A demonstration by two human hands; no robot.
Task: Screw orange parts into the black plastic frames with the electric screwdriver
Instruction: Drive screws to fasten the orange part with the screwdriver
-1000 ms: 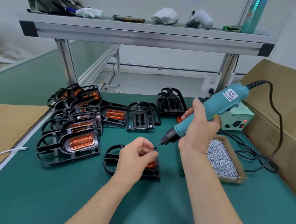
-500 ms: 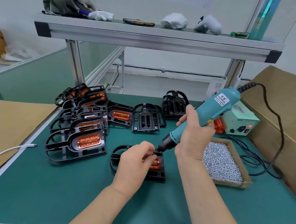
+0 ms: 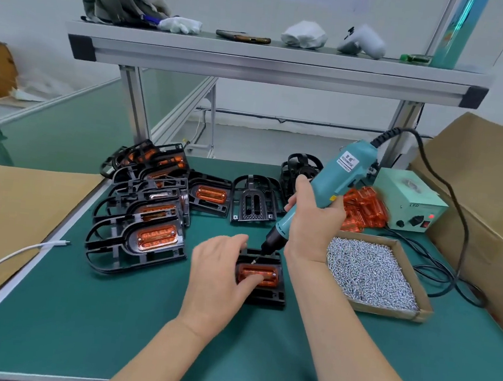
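A black plastic frame lies on the green mat in front of me with an orange part seated in it. My left hand lies flat over the frame's left side, its fingers pressing on the orange part. My right hand grips the teal electric screwdriver, which tilts down to the left. Its bit tip touches the orange part's upper left corner; a screw there is too small to make out.
Several frames fitted with orange parts are piled at the left, bare frames at the back. Loose orange parts lie beside the power supply box. A cardboard tray of screws sits at my right. A white cable lies left.
My left hand has opened from a pinch at the bit tip and now lies flat on the frame. The screwdriver's bit has come down onto the orange part.
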